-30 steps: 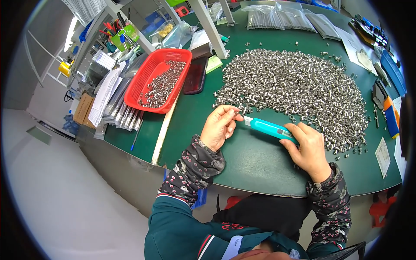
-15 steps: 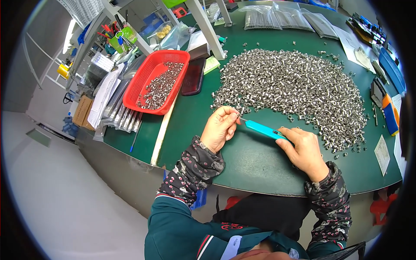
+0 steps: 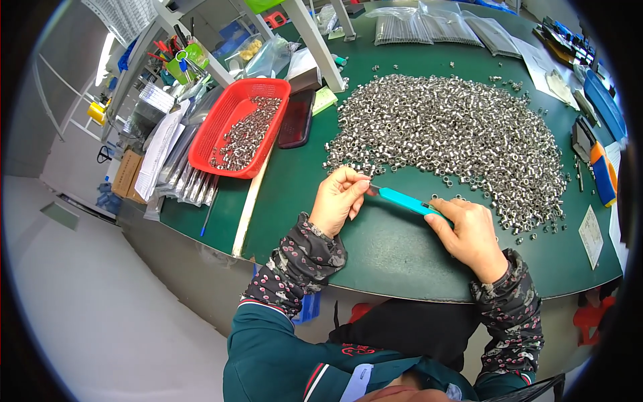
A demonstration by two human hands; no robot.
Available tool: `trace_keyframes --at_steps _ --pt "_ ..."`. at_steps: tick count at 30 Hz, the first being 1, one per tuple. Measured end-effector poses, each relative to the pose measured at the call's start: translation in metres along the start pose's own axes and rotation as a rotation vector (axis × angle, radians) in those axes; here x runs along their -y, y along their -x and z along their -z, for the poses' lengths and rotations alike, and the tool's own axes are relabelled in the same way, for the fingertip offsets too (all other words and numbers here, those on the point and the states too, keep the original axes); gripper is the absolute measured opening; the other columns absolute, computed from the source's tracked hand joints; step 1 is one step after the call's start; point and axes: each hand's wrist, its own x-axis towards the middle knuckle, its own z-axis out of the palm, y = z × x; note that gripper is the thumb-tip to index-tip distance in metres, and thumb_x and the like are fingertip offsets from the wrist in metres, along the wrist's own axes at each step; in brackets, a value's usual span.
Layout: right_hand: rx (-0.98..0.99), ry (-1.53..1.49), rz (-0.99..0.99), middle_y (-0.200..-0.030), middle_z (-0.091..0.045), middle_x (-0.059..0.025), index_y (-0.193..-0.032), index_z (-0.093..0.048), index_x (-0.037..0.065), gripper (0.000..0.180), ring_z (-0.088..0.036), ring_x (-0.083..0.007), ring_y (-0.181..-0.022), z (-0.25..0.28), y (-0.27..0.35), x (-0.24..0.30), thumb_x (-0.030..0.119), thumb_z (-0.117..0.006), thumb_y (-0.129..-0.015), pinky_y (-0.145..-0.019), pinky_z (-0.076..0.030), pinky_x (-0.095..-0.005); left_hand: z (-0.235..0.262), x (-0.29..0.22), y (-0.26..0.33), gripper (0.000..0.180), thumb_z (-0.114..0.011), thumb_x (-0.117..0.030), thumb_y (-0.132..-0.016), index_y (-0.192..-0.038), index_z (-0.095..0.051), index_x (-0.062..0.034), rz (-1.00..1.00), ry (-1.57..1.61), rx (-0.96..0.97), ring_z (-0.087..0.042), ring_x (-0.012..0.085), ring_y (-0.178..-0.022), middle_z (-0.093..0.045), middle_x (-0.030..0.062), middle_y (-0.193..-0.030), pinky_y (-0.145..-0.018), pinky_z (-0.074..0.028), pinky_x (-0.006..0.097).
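Note:
A teal utility knife (image 3: 404, 200) is gripped in my right hand (image 3: 469, 234), its thin blade pointing left. The blade's tip meets the fingertips of my left hand (image 3: 338, 201), which are pinched together. What they pinch is mostly hidden; it looks like one of the small metal rings. Just beyond both hands, a large heap of small silver metal rings (image 3: 442, 124) spreads over the green table (image 3: 395, 258). A red plastic basket (image 3: 201, 151) to the left of my hands has more such rings lying in it.
Beside the basket lie a dark phone (image 3: 297, 119) and a wooden strip (image 3: 251, 204). Stacked plastic bags (image 3: 184, 171) sit at the left edge. Clear bags of parts (image 3: 402, 28) line the far side. An orange and blue tool (image 3: 603, 175) and a paper tag (image 3: 591, 238) lie right.
My left fingertips and the knife's blade have shifted very slightly against each other. Both hands otherwise stay in the same place, and the heap looks unchanged.

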Motion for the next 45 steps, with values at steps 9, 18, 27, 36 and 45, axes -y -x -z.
trace_keyframes --at_steps 9,18,27,36,45 --pt "-0.099 0.097 0.025 -0.056 -0.053 -0.0093 -0.081 -0.06 0.006 0.02 -0.052 -0.0272 -0.048 -0.003 0.003 0.006 0.023 -0.059 -0.072 -0.045 -0.041 -0.036 -0.003 -0.002 0.001 0.007 -0.054 -0.009 -0.08 -0.082 -0.052 -0.0023 0.012 -0.045 -0.056 -0.043 0.0028 -0.043 -0.058 0.0071 -0.068 -0.034 -0.033 0.015" --pt "-0.179 0.19 0.123 -0.055 -0.05 -0.0082 -0.082 -0.059 0.004 0.022 -0.051 -0.0246 -0.045 -0.005 0.004 0.009 0.022 -0.062 -0.07 -0.042 -0.04 -0.0335 -0.002 -0.001 0.0 0.008 -0.054 -0.01 -0.081 -0.081 -0.052 -0.0024 0.014 0.004 -0.061 -0.043 0.0032 -0.042 -0.057 0.0065 -0.067 -0.033 -0.033 0.015" --pt "-0.117 0.059 0.056 -0.055 -0.053 -0.0096 -0.08 -0.06 0.004 0.02 -0.052 -0.0263 -0.047 -0.005 0.003 0.002 0.021 -0.06 -0.071 -0.043 -0.04 -0.0347 -0.001 0.001 -0.001 0.009 -0.053 -0.012 -0.082 -0.081 -0.051 -0.003 0.042 0.073 -0.059 -0.043 0.0032 -0.042 -0.057 0.0069 -0.068 -0.033 -0.033 0.015" --pt "-0.036 -0.022 -0.033 -0.058 -0.055 -0.0103 -0.08 -0.061 0.005 0.021 -0.053 -0.0275 -0.049 -0.003 0.002 0.0 0.024 -0.059 -0.071 -0.045 -0.04 -0.0365 -0.003 -0.001 0.001 0.009 -0.054 -0.01 -0.081 -0.084 -0.053 -0.0016 0.018 -0.002 -0.035 -0.043 0.0032 -0.043 -0.057 0.0069 -0.067 -0.034 -0.033 0.015" --pt "-0.25 0.234 0.223 -0.054 -0.048 -0.0079 -0.082 -0.058 0.003 0.023 -0.05 -0.0233 -0.045 -0.005 0.003 0.007 0.019 -0.064 -0.066 -0.043 -0.039 -0.0329 -0.001 -0.001 -0.002 0.01 -0.053 -0.012 -0.081 -0.082 -0.052 -0.0017 0.086 0.146 -0.05 -0.042 0.0036 -0.041 -0.056 0.0049 -0.066 -0.033 -0.031 0.015"
